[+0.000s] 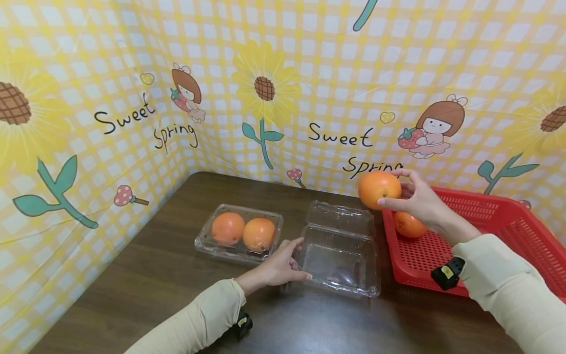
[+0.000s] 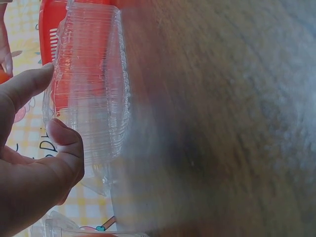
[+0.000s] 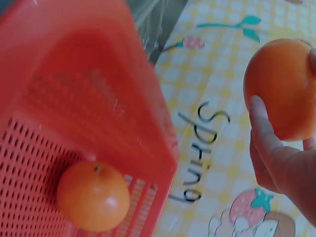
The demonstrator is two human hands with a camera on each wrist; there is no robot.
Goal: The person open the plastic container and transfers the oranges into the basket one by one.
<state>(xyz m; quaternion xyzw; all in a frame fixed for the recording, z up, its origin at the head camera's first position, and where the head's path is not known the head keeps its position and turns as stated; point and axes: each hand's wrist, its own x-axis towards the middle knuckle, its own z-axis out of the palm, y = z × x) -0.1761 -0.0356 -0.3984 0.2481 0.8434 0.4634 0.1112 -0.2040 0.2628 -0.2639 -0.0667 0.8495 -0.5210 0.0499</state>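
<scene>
My right hand (image 1: 417, 199) holds an orange (image 1: 379, 190) between thumb and fingers, raised above the left rim of the red basket (image 1: 464, 270). Another orange (image 3: 94, 196) lies inside that basket. Down on the table, my left hand (image 1: 280, 263) holds the left edge of a clear plastic container (image 1: 338, 265), its thumb and forefinger set apart along the rim (image 2: 52, 106). The container's lid (image 1: 340, 219) is folded back, away from me, and no fruit is in it.
To the left stands a closed clear container (image 1: 208, 244) with two oranges (image 1: 228, 228) inside. All this is on a dark wooden table (image 1: 146, 290). A yellow checked cloth (image 1: 283, 147) with printed flowers hangs behind and at the left side.
</scene>
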